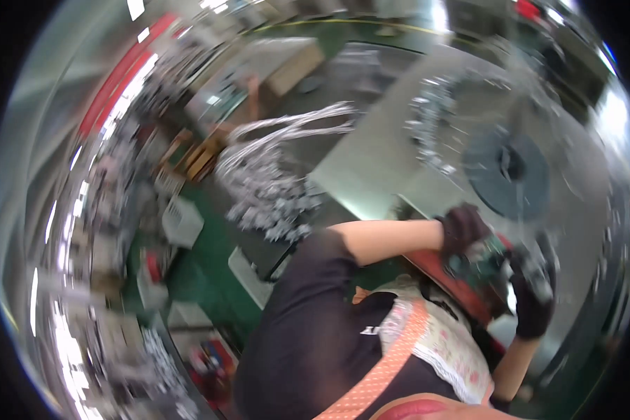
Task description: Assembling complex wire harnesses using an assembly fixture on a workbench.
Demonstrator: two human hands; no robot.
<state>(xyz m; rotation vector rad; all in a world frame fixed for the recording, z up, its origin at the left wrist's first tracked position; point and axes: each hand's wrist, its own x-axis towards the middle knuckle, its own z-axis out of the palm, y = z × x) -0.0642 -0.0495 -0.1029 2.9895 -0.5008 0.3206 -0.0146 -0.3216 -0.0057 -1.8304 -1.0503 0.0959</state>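
Both my hands wear dark gloves and are blurred by motion. My left hand (463, 227) is closed like a fist beside a green machine part (486, 259) at the table's near edge; whatever its fingers hold is hidden. To the right, my right hand (535, 301) is curled around something small and light grey (535, 273), too smeared to name. A large grey reel-like disc (493, 185) with a dark centre lies on the metal tabletop (371, 171) beyond my hands. Left of it, a curved string of small silvery pieces (430, 119) rests on the tabletop.
A bundle of white cables (287, 129) with many grey ends lies on a dark surface to the left. A large carton (290, 66) stands behind it. White bins (182, 222) sit on the green floor (213, 262). A red-orange surface (448, 276) lies close before my body.
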